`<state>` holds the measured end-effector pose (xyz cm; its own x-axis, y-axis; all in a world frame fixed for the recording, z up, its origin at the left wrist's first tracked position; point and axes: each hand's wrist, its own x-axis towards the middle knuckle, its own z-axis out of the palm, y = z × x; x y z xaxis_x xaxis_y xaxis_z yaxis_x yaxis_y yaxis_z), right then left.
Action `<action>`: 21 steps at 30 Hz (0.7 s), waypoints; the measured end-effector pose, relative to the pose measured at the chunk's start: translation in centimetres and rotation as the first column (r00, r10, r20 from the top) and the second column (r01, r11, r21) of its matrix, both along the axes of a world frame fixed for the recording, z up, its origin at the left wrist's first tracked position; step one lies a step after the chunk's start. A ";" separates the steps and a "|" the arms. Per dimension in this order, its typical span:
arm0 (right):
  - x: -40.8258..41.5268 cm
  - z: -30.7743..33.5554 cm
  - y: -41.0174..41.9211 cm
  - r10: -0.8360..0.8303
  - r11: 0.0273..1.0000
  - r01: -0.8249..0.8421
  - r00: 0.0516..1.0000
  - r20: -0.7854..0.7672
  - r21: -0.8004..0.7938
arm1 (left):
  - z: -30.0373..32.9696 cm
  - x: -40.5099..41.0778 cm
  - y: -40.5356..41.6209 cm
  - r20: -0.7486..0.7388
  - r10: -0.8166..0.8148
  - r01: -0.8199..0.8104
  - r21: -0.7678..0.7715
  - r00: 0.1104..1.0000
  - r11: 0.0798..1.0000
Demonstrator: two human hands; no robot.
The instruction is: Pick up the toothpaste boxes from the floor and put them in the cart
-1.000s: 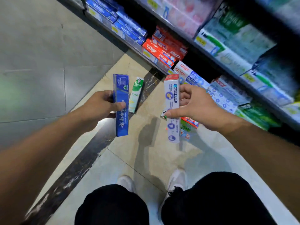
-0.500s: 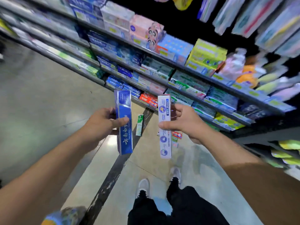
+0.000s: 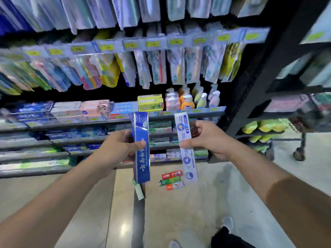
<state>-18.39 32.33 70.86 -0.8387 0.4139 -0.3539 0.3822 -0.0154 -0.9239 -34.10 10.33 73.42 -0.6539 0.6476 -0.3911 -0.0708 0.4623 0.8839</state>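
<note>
My left hand (image 3: 117,147) grips a blue toothpaste box (image 3: 141,149), held upright at chest height. My right hand (image 3: 207,138) pinches a white toothpaste box (image 3: 186,149) with blue round icons, also upright. On the floor below them lie three small boxes together, red, green and pale (image 3: 172,180). A white-green box (image 3: 139,192) lies on the dark floor strip, partly hidden by the blue box. A cart (image 3: 300,140) shows at the right edge, only its frame and wheels visible.
Store shelves (image 3: 71,140) full of toothpaste boxes run across the view ahead, with hanging toothbrush packs above. A black shelf end (image 3: 250,97) stands at the right. The tiled floor (image 3: 206,203) stretches below, and my shoes (image 3: 227,223) show at the bottom.
My view has risen from the floor to the shelves and swung right, bringing the cart's wheels into sight. Both hands keep hold of their boxes and have risen with me.
</note>
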 end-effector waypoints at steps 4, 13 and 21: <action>5.3 1.5 5.4 -0.101 0.995 0.102 0.995 -0.020 0.014 | 0.9 2.8 8.0 -0.016 -0.170 0.170 0.008 0.985 0.985; 21.2 4.0 19.4 -0.354 0.923 0.353 0.935 -0.023 0.153 | 1.0 13.9 29.0 -0.004 -0.416 0.415 0.023 0.910 0.909; 36.1 4.5 30.7 -0.544 0.825 0.538 0.839 -0.017 0.170 | 0.8 27.5 44.1 0.007 -0.551 0.550 0.023 0.835 0.835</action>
